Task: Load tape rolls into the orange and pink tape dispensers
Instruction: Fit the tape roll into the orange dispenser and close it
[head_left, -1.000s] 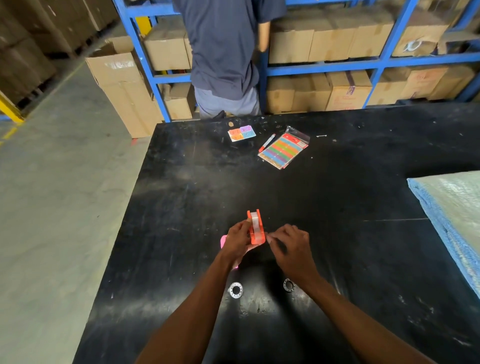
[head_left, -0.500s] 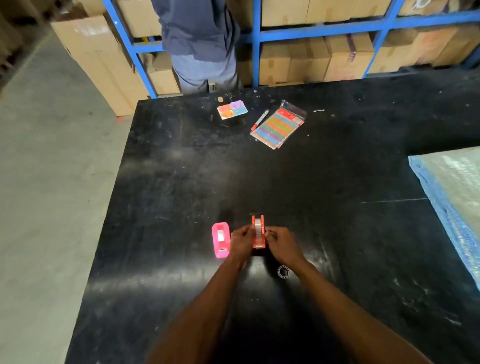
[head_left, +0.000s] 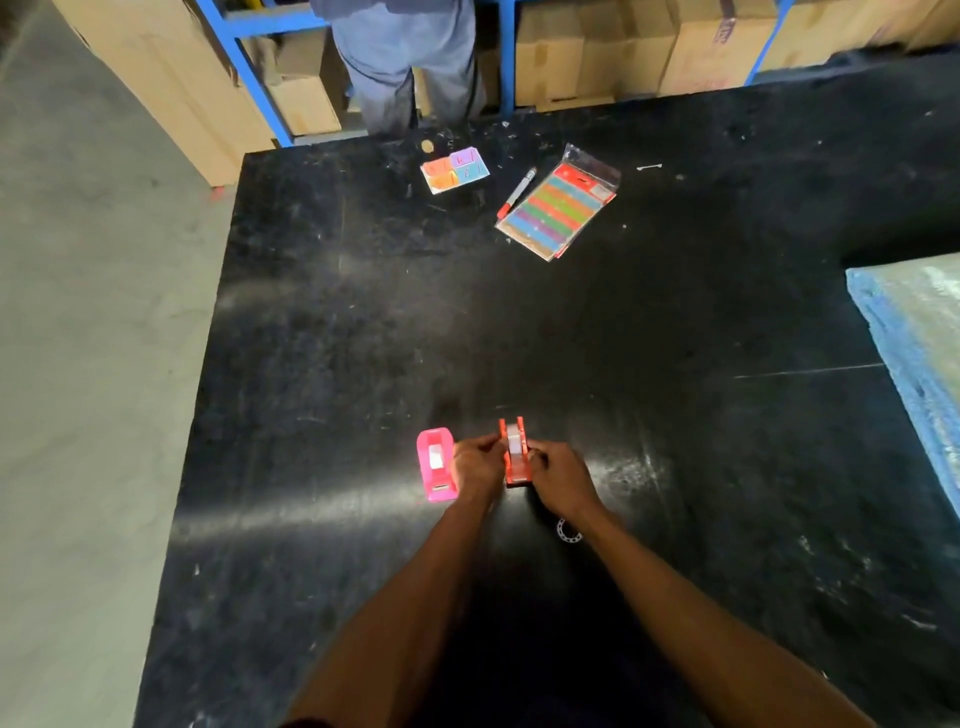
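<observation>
You're gripping the orange tape dispenser (head_left: 516, 457) (clear roll seated inside) w/ left hand (head_left: 475, 464) and right hand (head_left: 560, 480) pinching its sides on the black table (head_left: 675, 467), pink dispenser (head_left: 436, 464) sitting just left.

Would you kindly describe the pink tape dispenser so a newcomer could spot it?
On the black table, look near its front edge, just left of the left hand. The pink tape dispenser lies untouched there, unlike the orange tape dispenser gripped between both hands.

Dispenser (head_left: 437, 464) left of held dispenser (head_left: 516, 453)
</observation>
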